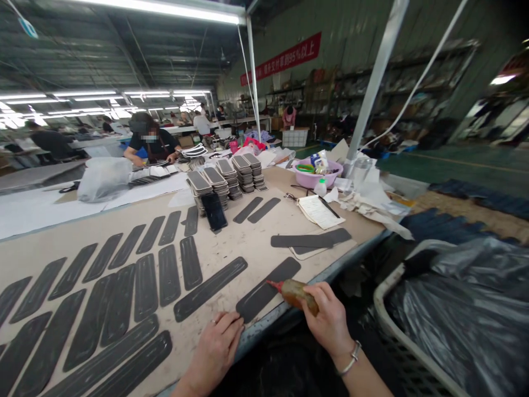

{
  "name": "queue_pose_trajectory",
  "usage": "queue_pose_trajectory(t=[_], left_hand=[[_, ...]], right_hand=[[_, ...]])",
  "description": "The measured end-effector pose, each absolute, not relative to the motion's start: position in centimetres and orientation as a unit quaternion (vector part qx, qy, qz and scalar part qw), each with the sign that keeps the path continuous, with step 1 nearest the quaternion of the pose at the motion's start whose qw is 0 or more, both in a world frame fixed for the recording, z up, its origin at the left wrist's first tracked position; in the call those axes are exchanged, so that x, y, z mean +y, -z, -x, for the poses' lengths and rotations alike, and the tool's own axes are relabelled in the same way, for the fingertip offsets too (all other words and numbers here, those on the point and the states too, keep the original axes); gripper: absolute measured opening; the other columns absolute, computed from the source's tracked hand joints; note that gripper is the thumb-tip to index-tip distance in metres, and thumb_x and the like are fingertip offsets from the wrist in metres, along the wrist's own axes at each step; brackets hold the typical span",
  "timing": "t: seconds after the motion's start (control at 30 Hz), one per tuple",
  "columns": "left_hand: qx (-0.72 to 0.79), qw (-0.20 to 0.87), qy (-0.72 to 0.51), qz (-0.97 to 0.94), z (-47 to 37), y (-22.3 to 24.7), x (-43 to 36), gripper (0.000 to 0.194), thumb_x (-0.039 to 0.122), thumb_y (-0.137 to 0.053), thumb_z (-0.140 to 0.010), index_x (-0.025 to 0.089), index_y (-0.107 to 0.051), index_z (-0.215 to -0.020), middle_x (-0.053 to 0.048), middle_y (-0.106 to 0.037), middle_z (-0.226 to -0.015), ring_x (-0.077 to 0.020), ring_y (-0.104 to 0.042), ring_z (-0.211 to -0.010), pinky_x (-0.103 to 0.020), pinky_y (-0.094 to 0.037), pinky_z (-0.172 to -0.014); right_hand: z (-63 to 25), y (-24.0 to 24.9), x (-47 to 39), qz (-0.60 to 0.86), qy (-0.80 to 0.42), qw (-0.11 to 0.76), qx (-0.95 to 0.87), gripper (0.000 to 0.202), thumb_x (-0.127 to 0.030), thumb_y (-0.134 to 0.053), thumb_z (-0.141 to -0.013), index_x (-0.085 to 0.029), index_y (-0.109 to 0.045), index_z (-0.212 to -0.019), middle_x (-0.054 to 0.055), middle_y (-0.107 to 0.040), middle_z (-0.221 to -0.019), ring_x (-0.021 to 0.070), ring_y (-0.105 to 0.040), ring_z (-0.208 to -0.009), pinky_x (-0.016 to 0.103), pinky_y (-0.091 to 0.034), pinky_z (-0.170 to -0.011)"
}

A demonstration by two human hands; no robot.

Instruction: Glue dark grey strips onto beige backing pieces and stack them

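My right hand [328, 317] is wrapped round a brownish glue bottle [301, 295] with a red nozzle. The bottle is tilted, and its tip is at the surface of a dark grey rounded strip [258, 300] near the table edge. A thin shiny line runs along part of that strip. At the strip's near end rests my left hand [219, 344], its fingers laid flat and holding nothing up. Just left lies another dark strip [210, 288] with a glossy line round it. Two overlapping dark strips [301, 241] lie beyond, over a pale-edged piece.
Several glossy-lined dark strips [151, 286] cover the table's left side. Behind them stand stacked panels [225, 179] and a leaning phone [214, 212]. A notebook [320, 211] and pink basin [318, 175] are farther right. A bagged crate [392, 286] flanks the table; a co-worker [152, 146] sits opposite.
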State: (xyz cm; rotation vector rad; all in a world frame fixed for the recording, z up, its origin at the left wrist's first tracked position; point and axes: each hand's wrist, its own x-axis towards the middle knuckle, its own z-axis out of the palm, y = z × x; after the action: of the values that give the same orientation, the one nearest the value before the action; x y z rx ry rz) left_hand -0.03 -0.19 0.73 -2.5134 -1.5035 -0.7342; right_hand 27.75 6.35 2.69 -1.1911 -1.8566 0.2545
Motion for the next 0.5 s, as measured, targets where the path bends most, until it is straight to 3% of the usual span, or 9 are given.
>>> queue_pose_trajectory(t=[0.5], left_hand=[[-0.476, 0.07, 0.238, 0.843, 0.3, -0.6, 0.3, 0.023, 0.016, -0.045, -0.086, 0.018, -0.064, -0.1, -0.007, -0.065, -0.096, -0.0157, -0.059, -0.09, -0.031, -0.05, -0.085]], right_hand=[[-30.6, -3.2, 9.3, 0.622, 0.022, 0.45, -0.64, 0.015, -0.031, -0.054, -0.081, -0.021, -0.056, -0.093, 0.005, -0.054, -0.087, 0.0175, -0.056, -0.077, 0.03, -0.049, -0.07]])
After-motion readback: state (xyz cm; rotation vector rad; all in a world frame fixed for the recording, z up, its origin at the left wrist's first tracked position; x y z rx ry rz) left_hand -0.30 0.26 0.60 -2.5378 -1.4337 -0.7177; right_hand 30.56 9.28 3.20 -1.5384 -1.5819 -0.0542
